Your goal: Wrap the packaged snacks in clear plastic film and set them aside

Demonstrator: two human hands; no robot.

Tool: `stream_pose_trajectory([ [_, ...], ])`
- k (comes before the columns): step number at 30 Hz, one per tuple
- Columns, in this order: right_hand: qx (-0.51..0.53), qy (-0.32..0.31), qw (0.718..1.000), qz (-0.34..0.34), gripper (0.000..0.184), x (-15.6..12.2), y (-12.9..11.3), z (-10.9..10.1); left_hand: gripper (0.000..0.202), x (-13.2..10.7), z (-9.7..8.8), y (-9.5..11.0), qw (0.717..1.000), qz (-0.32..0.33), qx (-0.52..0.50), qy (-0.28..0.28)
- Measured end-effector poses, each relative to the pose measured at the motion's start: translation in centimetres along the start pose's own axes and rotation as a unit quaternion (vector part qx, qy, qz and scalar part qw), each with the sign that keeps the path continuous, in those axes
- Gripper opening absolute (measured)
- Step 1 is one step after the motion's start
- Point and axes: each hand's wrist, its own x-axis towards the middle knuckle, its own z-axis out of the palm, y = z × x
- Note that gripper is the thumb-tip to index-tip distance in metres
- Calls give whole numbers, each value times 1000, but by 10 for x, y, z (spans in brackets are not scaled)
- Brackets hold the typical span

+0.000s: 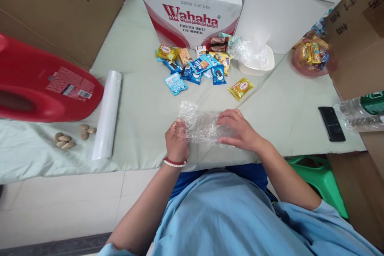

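Note:
A crinkled clear plastic bag (204, 125) is stretched between my hands, just over the near part of the cloth-covered table. My left hand (177, 140) is closed on its left end, thumb on top. At the other end is my right hand (240, 130), its fingers curved and spread apart, with the tips touching the plastic; whether they are inside it I cannot tell. Beyond the bag lies a yellow snack packet (241, 89) by itself. A pile of small wrapped snacks (201, 64), mostly blue and yellow, sits farther back.
A white bowl (261, 70) with crumpled plastic stands before the white boxes. A pink bowl (300, 64) holds wrapped sweets. At left are a white roll (107, 116), a red jug (54, 80) and several brown nuts (64, 141). A phone (331, 124) lies beside bottles (364, 108).

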Motion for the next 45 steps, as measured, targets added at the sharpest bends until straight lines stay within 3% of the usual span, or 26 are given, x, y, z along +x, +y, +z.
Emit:
stream_pose_trajectory([
  [1, -9, -16, 1000, -5, 51, -3, -2, 1, 48, 0, 1, 0, 1000, -9, 0, 2],
  [3, -25, -28, 999, -3, 38, -7, -5, 5, 46, 0, 4, -1, 1000, -15, 3, 1],
  [5, -12, 4, 1000, 16, 18, -9, -6, 8, 47, 0, 7, 0, 1000, -13, 14, -5],
  [8, 83, 82, 989, 96, 25, -8, -6, 5, 50, 1, 6, 4, 999, -20, 36, -13],
  [10, 182, 113, 959, 183, 33, -6, -6, -3, 52, 6, 0, 7, 998, -17, 60, -16],
  [13, 312, 136, 888, 310, 43, -4, -4, -15, 52, 19, -14, 15, 990, 3, 132, -52],
  [15, 351, 148, 848, 368, 47, -5, 3, -20, 51, 30, -24, 24, 976, 11, 195, -99],
  [18, 361, 147, 822, 415, 50, -5, 19, -25, 47, 44, -37, 39, 940, 5, 278, -196],
  [20, 349, 139, 826, 421, 48, -4, 33, -28, 47, 50, -43, 48, 915, -3, 306, -263],
  [22, 319, 142, 844, 407, 44, 2, 49, -30, 45, 51, -47, 51, 911, -6, 301, -281],
  [26, 157, 132, 913, 353, 33, 30, 81, -32, 37, 43, -45, 41, 944, -42, 262, -197],
  [28, 40, 131, 937, 320, 24, 47, 84, -32, 33, 38, -42, 32, 950, -64, 265, -151],
  [30, -63, 173, 949, 257, 19, 58, 70, -33, 29, 34, -38, 25, 955, -69, 266, -109],
  [32, -119, 233, 950, 168, 19, 55, 40, -32, 27, 32, -35, 21, 963, -72, 247, -76],
  [34, -117, 258, 954, 98, 19, 37, 3, -27, 25, 31, -33, 20, 972, -88, 212, -57],
  [36, -82, 228, 968, 62, 16, 8, -31, -13, 23, 31, -31, 21, 976, -105, 186, -49],
  [39, -53, 193, 978, 50, 22, -36, -60, 16, 21, 31, -29, 22, 975, -107, 189, -48],
  [41, -47, 177, 982, 50, 27, -52, -68, 32, 18, 29, -29, 24, 970, -97, 215, -64],
  [45, -53, 162, 983, 63, 30, -33, -78, 36, 20, 15, -27, 29, 953, -73, 273, -106],
])
